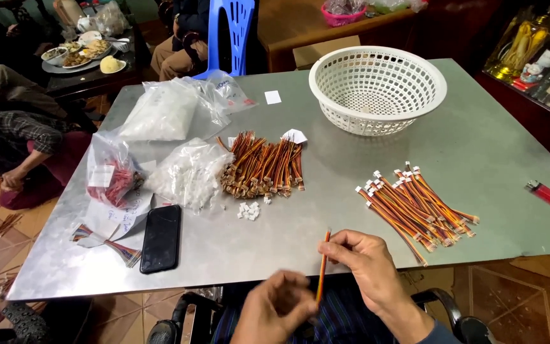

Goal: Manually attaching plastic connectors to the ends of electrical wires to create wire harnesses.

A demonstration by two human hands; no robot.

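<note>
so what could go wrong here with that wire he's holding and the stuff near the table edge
1. The thin wire is pinched only between the right hand and the blurred left hand, off the table edge; it may slip to the floor.
2. The loose white connectors could scatter if brushed.
3. The finished wires lie near the edge.

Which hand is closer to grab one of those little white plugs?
Probably the left hand: it looks free and sits nearer the small white plugs. The right hand pinches the orange wire.
</note>
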